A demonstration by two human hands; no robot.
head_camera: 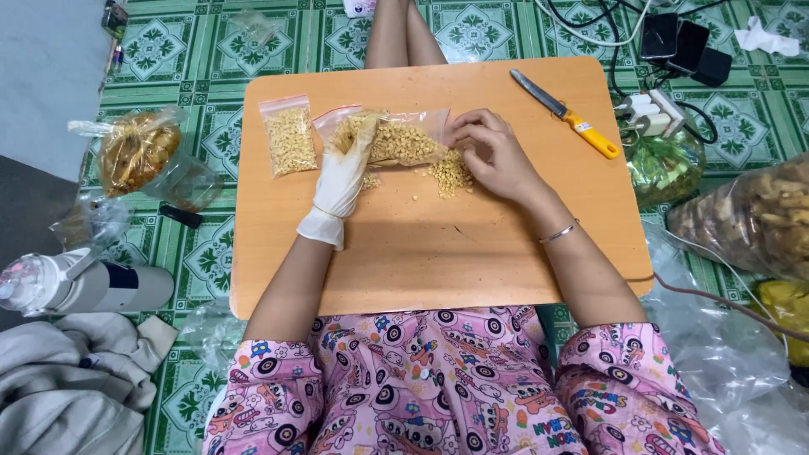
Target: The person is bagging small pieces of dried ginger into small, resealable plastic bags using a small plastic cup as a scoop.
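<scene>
Orange surface (438,261) on green tiled floor (202,50). Gloved left hand (344,173) fingers inside zip bag (396,139), gripping it; right hand (497,156) fingers pinching bag's edge by loose kernels (451,175). Knife (563,112) lies apart.

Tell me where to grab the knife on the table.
Grip the knife by its yellow handle, coming from the right: the handle points toward the table's right edge, nearest the right hand, while the bare blade points up-left.
</scene>
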